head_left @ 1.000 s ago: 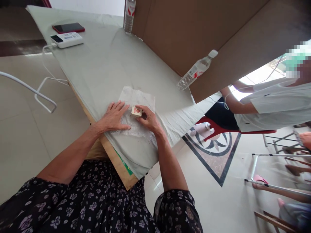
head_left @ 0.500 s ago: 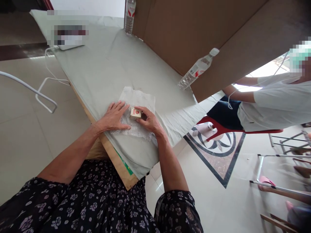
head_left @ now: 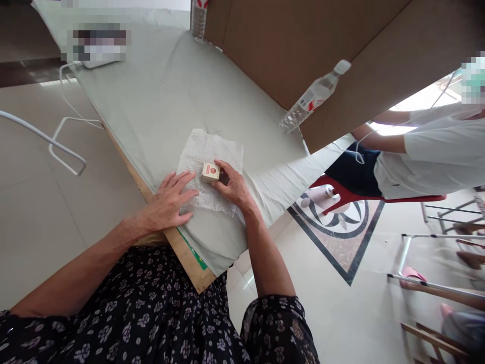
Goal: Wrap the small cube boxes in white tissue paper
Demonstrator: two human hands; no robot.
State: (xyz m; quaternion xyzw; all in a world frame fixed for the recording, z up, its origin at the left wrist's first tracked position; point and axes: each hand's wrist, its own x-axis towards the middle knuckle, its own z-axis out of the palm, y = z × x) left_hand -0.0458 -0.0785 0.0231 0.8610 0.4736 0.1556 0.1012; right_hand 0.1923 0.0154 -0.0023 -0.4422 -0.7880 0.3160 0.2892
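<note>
A small cream-coloured box (head_left: 210, 172) with red print stands on a sheet of translucent bubble wrap (head_left: 206, 144). My right hand (head_left: 234, 187) grips the box from its right side, thumb and fingers closed around it. To the left, my left hand (head_left: 172, 198) lies flat with its fingers spread, the fingertips over the left edge of the wrap and apart from the box. Both the box and the wrap rest on the pale cloth-covered table (head_left: 151, 111), close to its near corner.
A plastic water bottle (head_left: 312, 98) leans against a large cardboard panel (head_left: 273, 55); another bottle (head_left: 199, 23) stands farther back. At the far left of the table is a blurred white device (head_left: 102, 53) with a cable. A person in a white shirt (head_left: 443, 156) sits at right.
My left hand has drawn back from the box toward the lower left. The right hand keeps its grip on the box. The view has shifted slightly.
</note>
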